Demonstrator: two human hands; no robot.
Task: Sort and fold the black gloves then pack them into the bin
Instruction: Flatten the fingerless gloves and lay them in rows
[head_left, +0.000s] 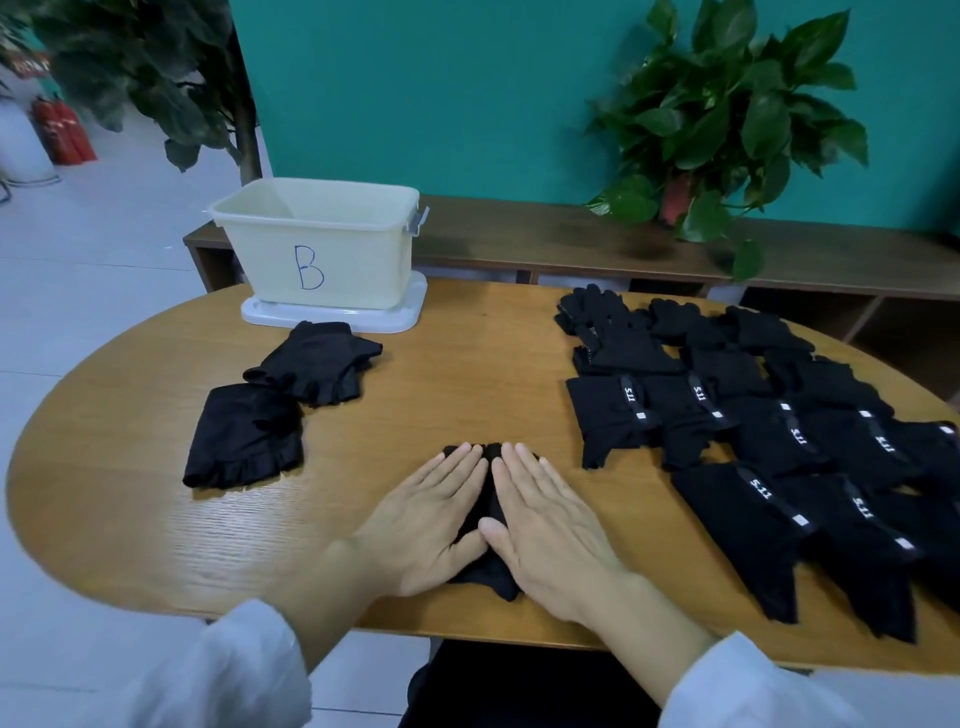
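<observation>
A black glove (488, 506) lies at the near middle of the wooden table (467, 364). My left hand (431, 519) and my right hand (550, 530) press flat on it side by side, fingers straight, covering most of it. Two folded black glove bundles lie to the left: one (244, 436) nearer me, another (317, 366) just beyond it. On the right, several black gloves (769, 431) with white-lettered straps are spread in rows. A pale yellow bin (322, 244) marked "B" stands at the far left of the table on its white lid (395, 317).
A low brown shelf (545, 234) runs behind the table against a teal wall. A potted plant (727, 130) stands on it at right. A dark tree (156, 67) and red extinguishers (62, 130) are at far left.
</observation>
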